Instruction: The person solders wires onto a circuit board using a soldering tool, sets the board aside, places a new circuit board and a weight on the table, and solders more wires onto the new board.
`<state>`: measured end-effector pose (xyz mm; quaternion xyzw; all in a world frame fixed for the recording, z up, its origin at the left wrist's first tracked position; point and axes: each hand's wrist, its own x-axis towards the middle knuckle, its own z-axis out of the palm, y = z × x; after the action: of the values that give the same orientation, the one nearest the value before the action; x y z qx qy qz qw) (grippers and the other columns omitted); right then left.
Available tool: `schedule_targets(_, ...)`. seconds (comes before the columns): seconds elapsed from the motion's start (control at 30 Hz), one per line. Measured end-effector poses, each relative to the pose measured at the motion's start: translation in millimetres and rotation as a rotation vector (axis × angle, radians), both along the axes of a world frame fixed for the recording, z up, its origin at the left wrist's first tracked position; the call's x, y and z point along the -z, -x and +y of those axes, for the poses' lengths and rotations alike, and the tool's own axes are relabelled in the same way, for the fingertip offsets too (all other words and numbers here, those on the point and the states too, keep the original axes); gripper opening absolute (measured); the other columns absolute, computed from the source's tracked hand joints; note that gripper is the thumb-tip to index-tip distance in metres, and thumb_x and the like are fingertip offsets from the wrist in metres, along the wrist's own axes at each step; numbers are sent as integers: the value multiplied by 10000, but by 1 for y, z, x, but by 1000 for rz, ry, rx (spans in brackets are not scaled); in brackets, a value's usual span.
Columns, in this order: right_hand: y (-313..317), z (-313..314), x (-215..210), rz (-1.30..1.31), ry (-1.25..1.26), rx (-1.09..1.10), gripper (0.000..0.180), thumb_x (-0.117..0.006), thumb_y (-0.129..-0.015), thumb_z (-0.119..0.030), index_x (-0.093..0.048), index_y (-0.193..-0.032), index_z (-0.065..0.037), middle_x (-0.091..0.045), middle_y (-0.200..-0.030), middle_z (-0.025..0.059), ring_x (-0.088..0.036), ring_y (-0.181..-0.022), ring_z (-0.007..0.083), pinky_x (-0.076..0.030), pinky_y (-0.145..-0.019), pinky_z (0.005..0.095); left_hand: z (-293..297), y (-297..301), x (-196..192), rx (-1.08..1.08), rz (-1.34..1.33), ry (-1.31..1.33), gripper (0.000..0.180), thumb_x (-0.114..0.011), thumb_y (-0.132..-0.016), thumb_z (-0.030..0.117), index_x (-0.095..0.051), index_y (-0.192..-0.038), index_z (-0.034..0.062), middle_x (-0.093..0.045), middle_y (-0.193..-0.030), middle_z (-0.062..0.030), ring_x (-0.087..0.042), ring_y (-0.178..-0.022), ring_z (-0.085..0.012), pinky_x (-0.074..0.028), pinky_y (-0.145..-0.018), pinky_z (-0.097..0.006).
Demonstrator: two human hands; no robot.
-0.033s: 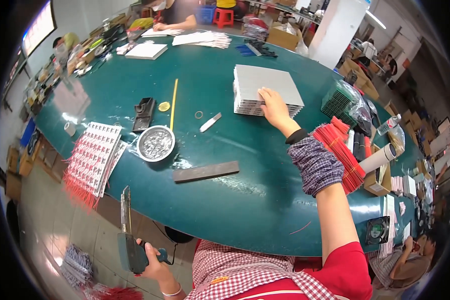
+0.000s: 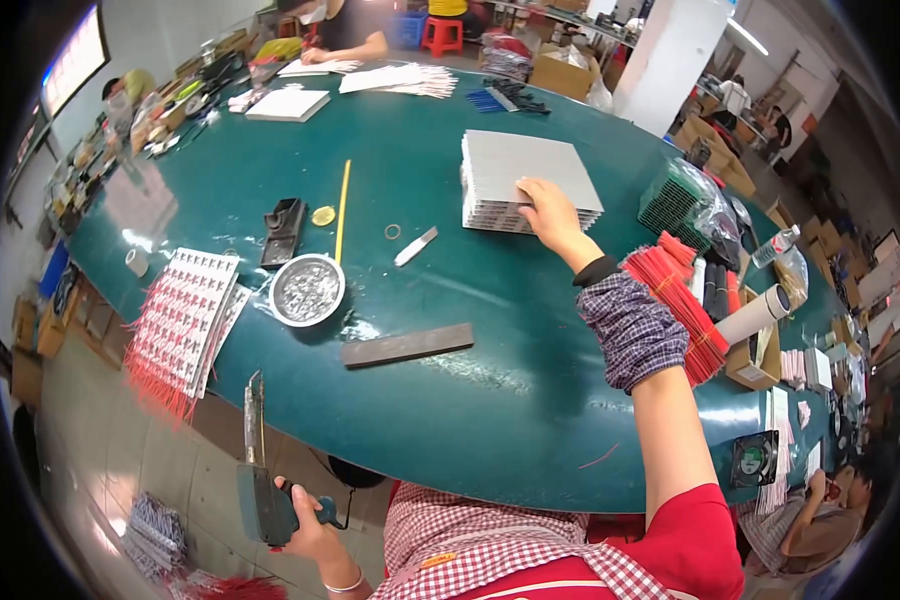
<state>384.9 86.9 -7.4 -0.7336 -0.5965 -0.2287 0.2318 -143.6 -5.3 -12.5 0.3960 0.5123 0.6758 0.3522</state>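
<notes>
A big green worktable (image 2: 510,420), red wire bundle (image 2: 672,312), hand-held tool (image 2: 261,508), cardboard box (image 2: 564,76) and co-worker (image 2: 355,24) show a workshop

1. No words or numbers can be read anywhere.
2. At six o'clock, the checked apron (image 2: 415,530) bears a small orange tag (image 2: 438,561); any print on it is too small to make out.
3. Between two and three o'clock, a label wraps the clear bottle (image 2: 776,245), too blurred to read.
4. At one o'clock, the grey stack (image 2: 535,165) has dark edge marks, unclear as lettering.
</notes>
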Motion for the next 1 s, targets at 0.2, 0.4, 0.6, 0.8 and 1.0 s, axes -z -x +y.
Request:
schedule_targets(0.2, -34, 1, -19, 123, 133, -170, 263, -727, -824, -271, -686, -997, -77, -689, -993, 122, -634, -974, 359, -505, -834, 465, -14, -20, -17, 100, 87, 99, 257, -609, -887, -64, -576, -1142, -73, -638, -999, -127, -470, -589, -102, -375, -520, -254)
schedule_targets(0.4, -40, 6, -53, -141, -327, -164, 78, -641, -850, -118, -683, -912, -98, -701, -875, 107, -670, -826, 311, -517, -724, 437, -12, 4, 22, 42, 152, 13, 245, -631, -883, -63, -582, -1121, -92, -661, -1064, -157, -465, -558, -112, -363, -485, -273)
schedule_targets(0.6, -6, -35, -162, 49, -664, -118, 110, -643, -914, -126, -698, -906, -30, -698, -830, 138, -659, -743, 319, -518, -669, 376, -19, 11, 22, 20, 79, 5, 233, -626, -888, -55, -583, -1113, -94, -652, -1098, -150, -472, -575, -120, -363, -487, -277)
schedule_targets(0.8, 47, -113, -190, 785, -477, -144, 137, -647, -922, -87, -714, -915, 32, -675, -763, 11, -574, -699, 69, -444, -637, 234, -29, -18, -14, 87, 116, 162, 239, -596, -911, -25, -578, -1146, -61, -636, -946, -101, -468, -621, -95, -386, -560, -263)
schedule_targets(1.0, 87, -176, -147, 1238, -268, -199, 155, -657, -921, -88, -707, -914, 58, -672, -840, -10, -564, -761, 53, -442, -717, 215, -32, -21, -9, 195, 98, 113, 245, -616, -901, -22, -572, -1137, -71, -639, -1090, -110, -474, -625, -104, -400, -565, -264)
